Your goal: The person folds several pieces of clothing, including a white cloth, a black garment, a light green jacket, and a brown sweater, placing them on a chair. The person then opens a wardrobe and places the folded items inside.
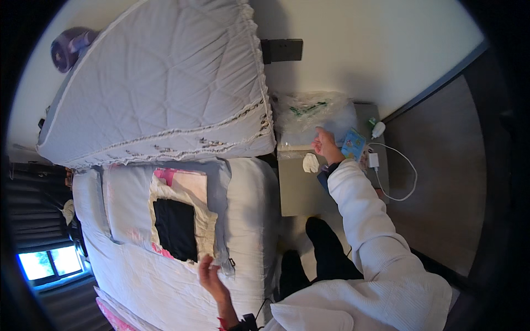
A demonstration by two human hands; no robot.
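Observation:
My left hand (212, 278) hangs over the bed beside the near corner of a pile of folded fabric, fingers partly curled and apart, with nothing visible in it. On that pile a folded black garment (176, 229) lies on a cream cloth (207, 223), above pink and pale folded fabric (190, 182). My right hand (325, 145) reaches over a grey bedside cabinet (306, 194), at the edge of a clear plastic package (314, 109). Its fingers are curled, and whether they grip anything is hidden. A small white cloth-like item (310, 163) lies by the right wrist.
A blue printed packet (353, 142), a white charger with cable (373, 160) and a small white bottle-like item (378, 130) sit at the cabinet's right side. A quilted padded headboard (165, 82) borders the bed (157, 285). A wall socket (288, 49) is above the cabinet.

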